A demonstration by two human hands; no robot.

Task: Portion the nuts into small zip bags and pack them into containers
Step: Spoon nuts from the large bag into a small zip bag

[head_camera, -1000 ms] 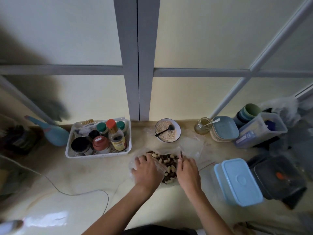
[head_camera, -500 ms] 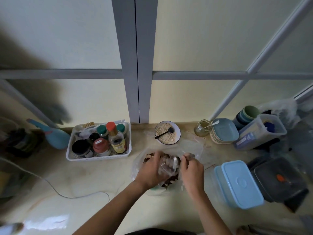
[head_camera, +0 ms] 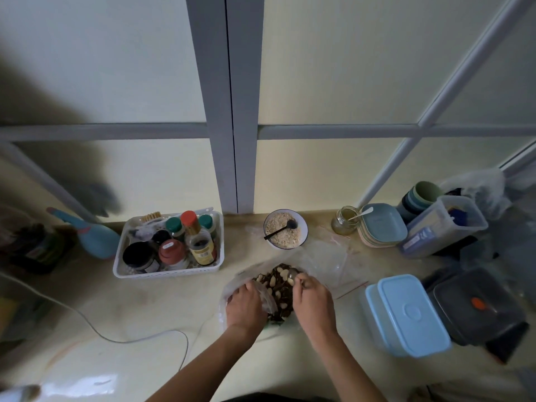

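Clear plastic bag (head_camera: 262,291) of nuts (head_camera: 278,288) pinched by left hand (head_camera: 245,307), right hand (head_camera: 311,297) curled around a spoon (head_camera: 293,274).

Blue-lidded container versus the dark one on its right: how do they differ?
The blue-lidded container has a pale blue lid with a round emboss over a translucent body; the dark container is smoky grey-black with an orange spot on top. The blue one sits nearer the hands. Both are rectangular, closed, on the counter.
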